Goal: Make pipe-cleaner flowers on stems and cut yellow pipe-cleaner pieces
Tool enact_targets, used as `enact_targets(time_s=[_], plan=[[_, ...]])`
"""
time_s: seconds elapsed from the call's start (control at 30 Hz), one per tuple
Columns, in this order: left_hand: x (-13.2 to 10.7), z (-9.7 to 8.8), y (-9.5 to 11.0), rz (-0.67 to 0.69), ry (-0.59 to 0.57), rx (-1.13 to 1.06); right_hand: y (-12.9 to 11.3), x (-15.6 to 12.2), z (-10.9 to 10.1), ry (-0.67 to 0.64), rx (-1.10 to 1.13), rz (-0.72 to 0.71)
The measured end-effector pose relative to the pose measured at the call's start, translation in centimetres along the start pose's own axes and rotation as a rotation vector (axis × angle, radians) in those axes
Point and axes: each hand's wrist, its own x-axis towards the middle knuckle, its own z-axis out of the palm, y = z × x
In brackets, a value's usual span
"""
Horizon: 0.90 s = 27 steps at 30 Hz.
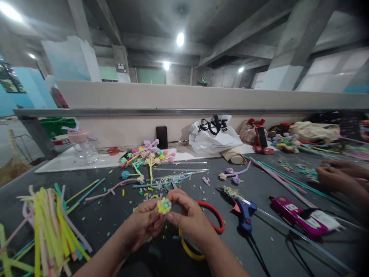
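Between my two hands is a small flower [164, 206] made of yellow and pale green pieces. My left hand [145, 215] pinches it from the left side. The fingertips of my right hand [186, 213] close on its right edge. Beneath my right hand lie scissors with a red handle loop [215, 215] and a yellow tape-like ring [188, 248]. Just beyond the hands are cut scraps [167, 181] and thin coloured stems [115, 188]. To the right rests a blue glue gun [245, 213] with bits stuck near its nozzle.
Many yellow and pastel strips [52, 227] are piled at the left. Behind stand a pink-lidded jar [83, 146], a bunch of finished flowers [148, 154], a phone [162, 137] and a white bag [215, 134]. A purple device [300, 217] and another person's hands [340, 177] are at right.
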Motion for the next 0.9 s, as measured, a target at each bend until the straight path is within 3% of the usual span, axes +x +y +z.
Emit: enact_targets(time_s=[0.2, 0.33, 0.53, 0.73, 0.9], plan=[[0.2, 1.2, 0.0, 0.060, 0.091, 0.107, 0.2, 0.1, 0.8, 0.158, -0.029, 0.037], [0.4, 1.4, -0.1, 0.127, 0.133, 0.250, 0.6, 0.3, 0.5, 0.156, -0.032, 0.048], [0.4, 1.1, 0.2, 0.146, 0.098, 0.382, 1.5, 0.3, 0.4, 0.141, -0.016, 0.089], [0.6, 1.3, 0.3, 0.108, 0.178, 0.525, 0.9, 0.5, 0.4, 0.183, -0.221, -0.003], [0.5, 1.2, -0.2, 0.183, 0.278, 0.701, 0.7, 0.5, 0.5, 0.234, -0.389, -0.056]])
